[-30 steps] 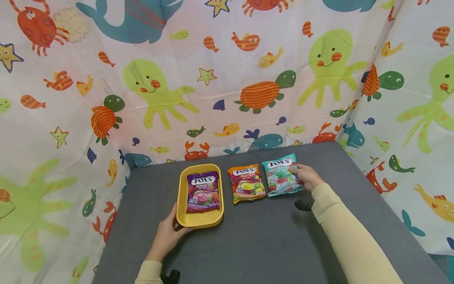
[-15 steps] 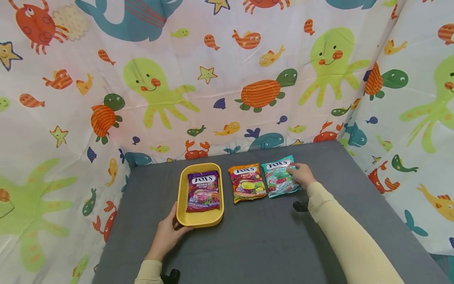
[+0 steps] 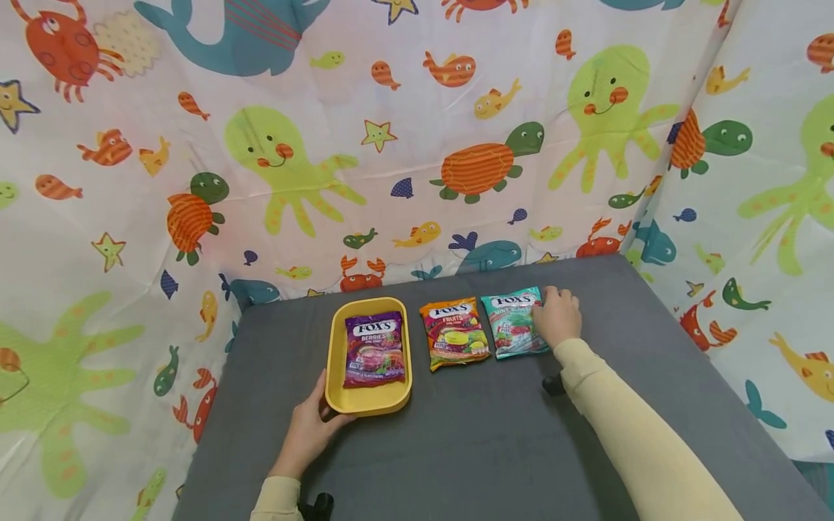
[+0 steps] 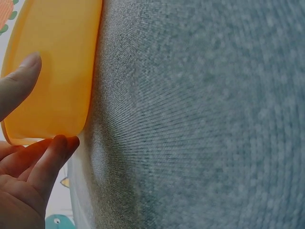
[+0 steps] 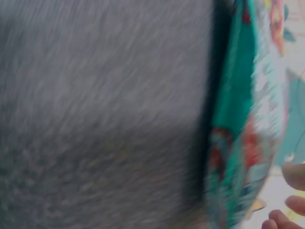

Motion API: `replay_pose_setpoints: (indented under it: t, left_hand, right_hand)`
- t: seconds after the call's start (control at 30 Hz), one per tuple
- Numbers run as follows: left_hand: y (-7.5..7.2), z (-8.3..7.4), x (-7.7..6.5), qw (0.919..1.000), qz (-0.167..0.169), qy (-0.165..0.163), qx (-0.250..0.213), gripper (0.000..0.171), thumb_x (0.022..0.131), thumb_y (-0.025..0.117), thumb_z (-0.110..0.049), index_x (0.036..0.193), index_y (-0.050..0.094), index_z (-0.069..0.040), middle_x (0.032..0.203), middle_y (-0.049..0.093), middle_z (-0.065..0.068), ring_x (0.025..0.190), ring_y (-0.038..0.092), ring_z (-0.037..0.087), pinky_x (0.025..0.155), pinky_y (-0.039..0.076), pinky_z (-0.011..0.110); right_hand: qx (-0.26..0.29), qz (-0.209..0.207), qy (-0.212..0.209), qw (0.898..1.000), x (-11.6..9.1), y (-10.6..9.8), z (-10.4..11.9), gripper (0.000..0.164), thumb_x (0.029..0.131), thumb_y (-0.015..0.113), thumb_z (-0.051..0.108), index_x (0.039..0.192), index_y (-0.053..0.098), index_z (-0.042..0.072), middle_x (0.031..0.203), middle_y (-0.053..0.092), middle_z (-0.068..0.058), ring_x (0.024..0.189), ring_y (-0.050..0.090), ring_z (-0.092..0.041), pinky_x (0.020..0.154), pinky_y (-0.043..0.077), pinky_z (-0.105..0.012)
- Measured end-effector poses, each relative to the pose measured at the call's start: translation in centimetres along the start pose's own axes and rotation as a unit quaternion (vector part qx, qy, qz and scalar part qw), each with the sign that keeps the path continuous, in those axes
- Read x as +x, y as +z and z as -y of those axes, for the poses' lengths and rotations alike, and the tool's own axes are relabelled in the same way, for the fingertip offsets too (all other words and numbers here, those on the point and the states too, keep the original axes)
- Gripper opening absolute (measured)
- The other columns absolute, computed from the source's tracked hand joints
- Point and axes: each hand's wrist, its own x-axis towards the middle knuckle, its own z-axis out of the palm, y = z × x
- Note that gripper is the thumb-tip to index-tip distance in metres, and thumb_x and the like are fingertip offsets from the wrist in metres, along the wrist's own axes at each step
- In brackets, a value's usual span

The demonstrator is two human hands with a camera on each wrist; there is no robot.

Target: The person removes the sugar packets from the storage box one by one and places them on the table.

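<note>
On the left of the dark grey table stands a yellow plastic tray (image 3: 335, 362) with a purple bag of Fox's berries candy (image 3: 374, 351) lying in it. My left hand (image 3: 309, 430) holds the tray's near left corner. In the left wrist view the thumb (image 4: 24, 78) lies along one wall and the fingertips (image 4: 59, 145) touch the adjoining side. A teal bag of Fox's mint candy (image 3: 515, 325) lies to the right, and my right hand (image 3: 559, 317) is at its right edge. In the right wrist view, the visible fingertips (image 5: 295, 176) stand apart from the blurred bag.
Between tray and teal bag lies an orange bag of Fox's fruits candy (image 3: 455, 333). A white curtain (image 3: 417, 166) printed with sea animals rises behind the table's far edge and along both sides. Grey tabletop (image 3: 449, 449) stretches in front of the bags.
My right hand has drawn back from over the teal bag to its right edge, its fingers lifting off. The bag has shifted only slightly. My left hand and the tray keep their places.
</note>
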Motion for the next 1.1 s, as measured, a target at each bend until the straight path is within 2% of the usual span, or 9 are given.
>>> replay_pose_setpoints:
  t: [0.13,0.23,0.47,0.57,0.73,0.9,1.1]
  left_hand:
    - [0.0,-0.1,0.1,1.0000,-0.003,0.003,0.000,0.102,0.078,0.078,-0.029,0.154,0.010,-0.024,0.154,0.032,0.005,0.136,0.041,0.022,0.099,0.046,0.034]
    - [-0.1,-0.2,0.0,1.0000,0.000,0.001,-0.003,0.103,0.078,0.078,-0.029,0.154,0.009,-0.024,0.154,0.032,0.005,0.136,0.040,0.022,0.099,0.046,0.035]
    - [0.0,-0.3,-0.3,1.0000,0.003,-0.001,-0.005,0.102,0.078,0.078,-0.028,0.154,0.011,-0.020,0.154,0.032,0.008,0.135,0.041,0.024,0.099,0.046,0.035]
    - [0.0,-0.4,-0.3,1.0000,-0.001,0.002,-0.002,0.101,0.078,0.078,-0.028,0.154,0.012,-0.018,0.153,0.033,0.010,0.134,0.042,0.025,0.098,0.046,0.036]
    - [0.1,-0.3,-0.2,1.0000,0.002,0.005,-0.005,0.101,0.078,0.078,-0.029,0.154,0.011,-0.022,0.153,0.033,0.009,0.134,0.043,0.024,0.098,0.046,0.035]
    - [0.0,-0.2,-0.2,1.0000,-0.001,0.001,0.000,0.102,0.079,0.077,-0.032,0.153,0.008,-0.028,0.153,0.033,0.008,0.134,0.042,0.023,0.099,0.046,0.035]
    - [-0.1,0.0,-0.1,1.0000,0.002,0.007,-0.003,0.101,0.079,0.077,-0.031,0.154,0.009,-0.025,0.153,0.033,0.008,0.134,0.043,0.023,0.099,0.046,0.035]
  right_hand:
    - [0.017,-0.014,-0.027,0.999,-0.2,-0.8,2.5,0.044,0.091,0.060,0.019,0.127,0.053,-0.005,0.119,0.052,-0.031,0.109,0.047,-0.048,0.088,0.044,-0.061]
    - [0.039,-0.007,-0.045,0.998,-0.6,-1.4,4.5,0.044,0.092,0.060,0.022,0.128,0.052,-0.003,0.117,0.055,-0.027,0.106,0.051,-0.045,0.087,0.046,-0.058]
    - [0.090,0.015,-0.061,0.994,-1.9,-2.5,8.2,0.045,0.094,0.059,0.029,0.130,0.052,0.002,0.109,0.063,-0.018,0.091,0.063,-0.032,0.077,0.055,-0.049]
    - [0.113,0.023,-0.069,0.991,-2.5,-3.0,9.5,0.043,0.094,0.059,0.030,0.128,0.054,0.002,0.108,0.065,-0.017,0.092,0.064,-0.030,0.078,0.056,-0.047]
    - [0.144,0.036,-0.079,0.986,-3.8,-3.9,11.8,0.041,0.094,0.059,0.030,0.125,0.056,0.003,0.107,0.067,-0.015,0.095,0.065,-0.028,0.076,0.057,-0.044]
    - [0.177,0.059,-0.088,0.978,-5.2,-3.8,14.5,0.042,0.093,0.061,0.032,0.124,0.058,0.003,0.104,0.068,-0.011,0.094,0.066,-0.024,0.076,0.059,-0.041]
    - [0.193,0.082,-0.098,0.973,-6.4,-3.0,17.3,0.038,0.093,0.062,0.030,0.121,0.061,0.005,0.104,0.069,-0.009,0.092,0.066,-0.021,0.077,0.059,-0.036]
